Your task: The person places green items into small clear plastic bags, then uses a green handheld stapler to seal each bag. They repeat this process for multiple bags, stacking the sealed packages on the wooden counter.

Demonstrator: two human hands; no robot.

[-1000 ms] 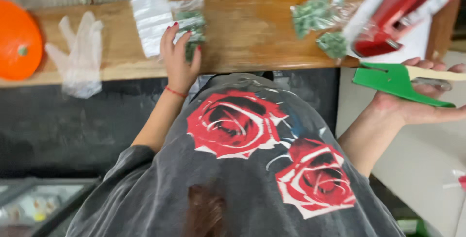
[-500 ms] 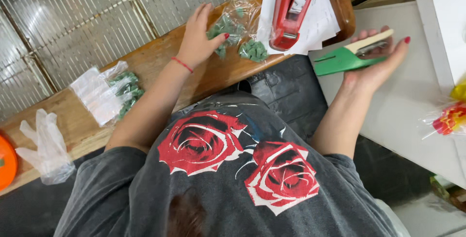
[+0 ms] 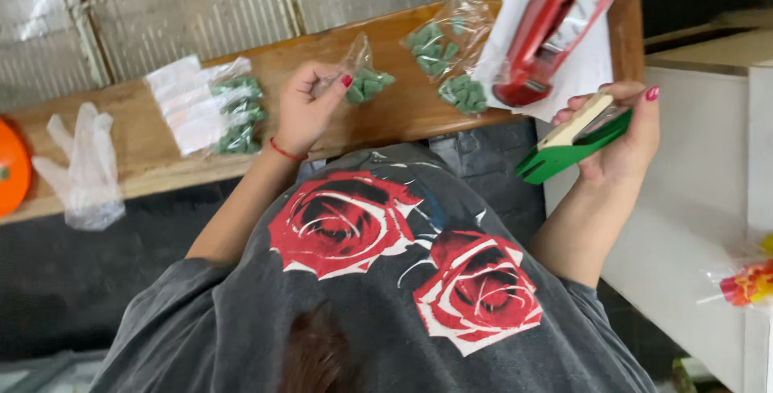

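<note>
The left hand (image 3: 308,107) is raised just above the wooden surface (image 3: 266,63). Its grip is pressed together on the top edge of a small clear bag (image 3: 364,79) that contains green pieces; the bag hangs from the fingertips above the surface, near the front edge. A thin red band (image 3: 283,151) encircles the left wrist.

The right hand (image 3: 624,131) is off the right end of the surface, over a white cabinet top (image 3: 700,192). Its grip is closed around a flat stack of green cards (image 3: 572,147) with a pale top layer; the stack points down and to the left.

Items on the surface:
- A second clear bag of green pieces (image 3: 439,43) lies just right of the held bag, apart from it.
- A third cluster of green pieces (image 3: 465,93) lies directly below the second bag, beside the white papers (image 3: 584,67).
- A red stapler-like tool (image 3: 551,26) rests on the white papers.
- A pile of flat clear bags with green pieces (image 3: 205,103) lies to the left of the left hand.
- A clear plastic glove (image 3: 80,167) lies further left, overhanging the front edge.
- An orange round object (image 3: 10,171) sits at the far left, cut off by the frame.

The person wears a grey shirt (image 3: 386,280) printed with red roses.
</note>
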